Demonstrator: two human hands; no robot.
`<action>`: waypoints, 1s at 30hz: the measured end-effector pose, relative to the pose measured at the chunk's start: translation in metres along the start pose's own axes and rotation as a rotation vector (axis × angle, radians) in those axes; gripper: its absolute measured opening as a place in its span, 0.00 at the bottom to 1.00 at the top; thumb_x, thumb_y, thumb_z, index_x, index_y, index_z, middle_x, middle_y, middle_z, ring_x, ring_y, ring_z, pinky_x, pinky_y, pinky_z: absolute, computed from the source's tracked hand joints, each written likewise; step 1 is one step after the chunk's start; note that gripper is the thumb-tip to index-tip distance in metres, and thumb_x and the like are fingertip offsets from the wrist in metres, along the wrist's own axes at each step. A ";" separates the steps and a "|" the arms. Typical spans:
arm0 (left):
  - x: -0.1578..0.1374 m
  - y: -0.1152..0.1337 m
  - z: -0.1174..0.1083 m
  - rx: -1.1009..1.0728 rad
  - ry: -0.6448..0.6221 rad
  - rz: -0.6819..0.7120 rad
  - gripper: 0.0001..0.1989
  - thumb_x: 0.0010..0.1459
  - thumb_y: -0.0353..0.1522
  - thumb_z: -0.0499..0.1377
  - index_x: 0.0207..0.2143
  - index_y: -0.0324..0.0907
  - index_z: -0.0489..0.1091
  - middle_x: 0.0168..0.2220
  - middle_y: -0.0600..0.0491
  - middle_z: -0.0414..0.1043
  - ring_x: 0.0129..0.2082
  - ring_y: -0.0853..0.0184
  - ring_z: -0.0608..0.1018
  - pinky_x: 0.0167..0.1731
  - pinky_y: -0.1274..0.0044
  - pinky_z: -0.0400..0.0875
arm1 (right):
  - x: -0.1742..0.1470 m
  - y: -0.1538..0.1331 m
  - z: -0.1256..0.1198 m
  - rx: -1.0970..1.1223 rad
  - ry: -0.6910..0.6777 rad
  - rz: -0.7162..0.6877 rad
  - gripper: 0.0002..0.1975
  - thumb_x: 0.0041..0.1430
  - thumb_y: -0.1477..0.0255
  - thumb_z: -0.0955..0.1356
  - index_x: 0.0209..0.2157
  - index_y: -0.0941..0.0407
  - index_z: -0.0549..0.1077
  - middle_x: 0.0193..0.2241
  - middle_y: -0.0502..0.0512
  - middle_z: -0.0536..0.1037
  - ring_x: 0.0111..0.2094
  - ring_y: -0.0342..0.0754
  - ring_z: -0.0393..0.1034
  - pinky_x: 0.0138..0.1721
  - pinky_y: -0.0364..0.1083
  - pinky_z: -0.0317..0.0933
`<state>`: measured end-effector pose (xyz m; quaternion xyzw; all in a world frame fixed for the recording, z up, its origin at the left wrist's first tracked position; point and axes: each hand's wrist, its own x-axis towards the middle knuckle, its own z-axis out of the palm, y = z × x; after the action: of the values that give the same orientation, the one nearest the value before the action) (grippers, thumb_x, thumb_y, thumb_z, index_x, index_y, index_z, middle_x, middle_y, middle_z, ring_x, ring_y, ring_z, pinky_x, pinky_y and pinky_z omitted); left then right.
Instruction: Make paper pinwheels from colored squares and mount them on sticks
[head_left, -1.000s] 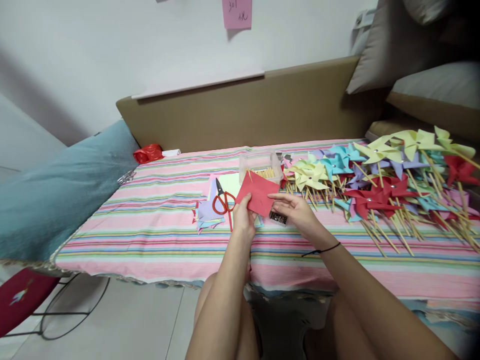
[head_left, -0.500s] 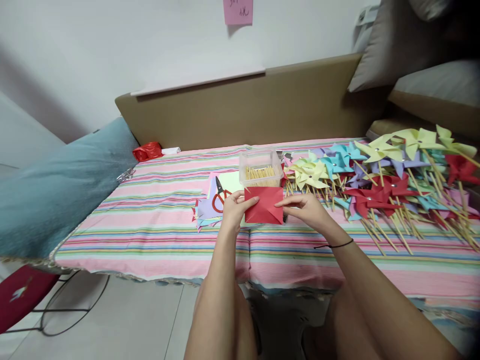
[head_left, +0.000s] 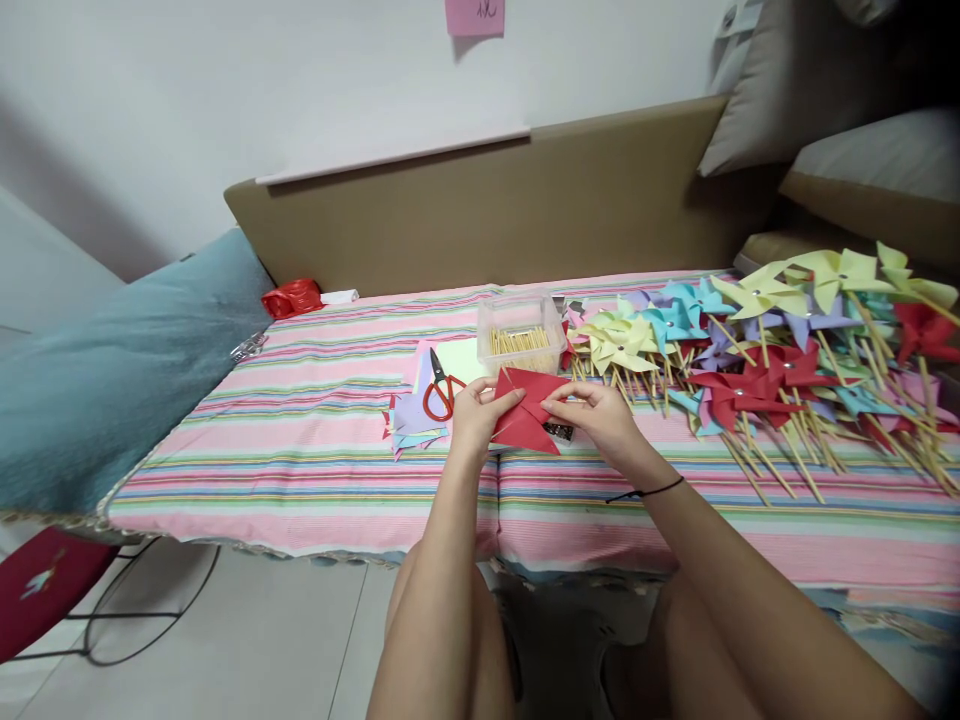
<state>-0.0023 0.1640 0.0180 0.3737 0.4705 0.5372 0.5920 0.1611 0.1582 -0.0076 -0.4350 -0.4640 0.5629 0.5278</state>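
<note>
Left fingers: the left hand (head_left: 472,418) pinches the red paper (head_left: 529,428) at its left side, thumb flat on the upper face, its tip reaching toward the middle.
Right fingers: the right hand (head_left: 600,415) grips the same sheet from the right, thumb and forefinger drawn close together on a part just right of the middle.
Red paper: held level with both hands and between them, roughly square with no clear long axis, slits running inward; one pointed corner juts toward the person, lower right.
Nearer hand: neither, as both touch the sheet; the right fingertips and left thumb tip sit near each other across its middle.
Pin tray: a small box of dark pins (head_left: 558,433), just beside the paper's right edge, partly beneath the right fingers.
Stick box: a clear plastic tub (head_left: 561,340) of wooden sticks (head_left: 517,342), just beyond the far edge.
Left flank: red-handled scissors (head_left: 439,377) atop coloured sheets (head_left: 459,357), near the left knuckles.
Right flank: finished pinwheels (head_left: 750,390), massed beyond the right wrist.
Room: striped cloth (head_left: 300,430) spreads broadly leftward and between the forearms to the seat's front edge.
</note>
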 end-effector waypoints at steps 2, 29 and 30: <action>0.000 0.000 0.000 -0.001 -0.013 0.003 0.20 0.33 0.36 0.72 0.29 0.39 0.70 0.24 0.52 0.78 0.21 0.66 0.78 0.25 0.75 0.72 | -0.001 -0.002 0.001 -0.010 0.020 -0.034 0.17 0.36 0.62 0.78 0.25 0.57 0.75 0.24 0.52 0.77 0.24 0.45 0.73 0.31 0.46 0.69; -0.002 -0.007 0.010 -0.076 0.037 0.032 0.21 0.32 0.31 0.73 0.33 0.37 0.75 0.31 0.48 0.80 0.29 0.62 0.80 0.36 0.69 0.75 | 0.000 -0.004 0.017 0.185 0.179 0.017 0.41 0.35 0.67 0.77 0.51 0.52 0.57 0.24 0.46 0.78 0.29 0.50 0.76 0.37 0.51 0.70; -0.003 -0.008 0.011 -0.075 0.031 0.029 0.21 0.32 0.32 0.73 0.33 0.37 0.75 0.31 0.48 0.80 0.29 0.62 0.80 0.37 0.69 0.74 | 0.000 -0.004 0.017 0.177 0.180 0.016 0.42 0.35 0.67 0.77 0.51 0.52 0.56 0.24 0.47 0.79 0.31 0.51 0.77 0.38 0.52 0.70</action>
<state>0.0101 0.1609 0.0143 0.3495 0.4535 0.5689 0.5903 0.1451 0.1569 -0.0005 -0.4391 -0.3595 0.5645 0.5994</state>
